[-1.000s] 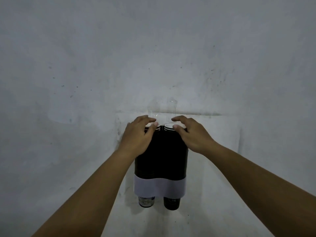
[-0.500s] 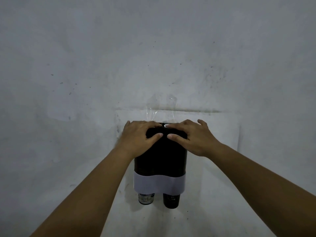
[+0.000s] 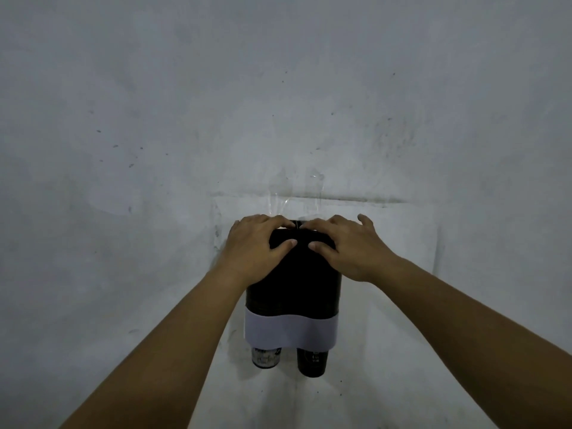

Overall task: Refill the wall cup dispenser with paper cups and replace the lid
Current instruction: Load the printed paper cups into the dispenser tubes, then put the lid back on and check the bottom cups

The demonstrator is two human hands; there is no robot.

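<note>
A black twin-tube cup dispenser [image 3: 305, 283] hangs on the wall, with a pale band [image 3: 291, 332] around its lower end. Two dark paper cups poke out below: a printed cup [image 3: 265, 358] on the left and a black cup [image 3: 312, 363] on the right. A dark lid [image 3: 301, 238] covers the top. My left hand [image 3: 255, 247] lies flat on the lid's left half, thumb on its front. My right hand [image 3: 346, 246] presses the right half the same way. The cup rims inside are hidden.
The dispenser is mounted on a grey, speckled wall [image 3: 278, 103]. Clear tape [image 3: 297, 196] shines just above the lid, along a lighter patch of wall [image 3: 387, 243] behind the dispenser.
One second ago white cup rims showed at the top under my fingertips. Both hands have since spread flat over the dark lid, which now hides the rims.
</note>
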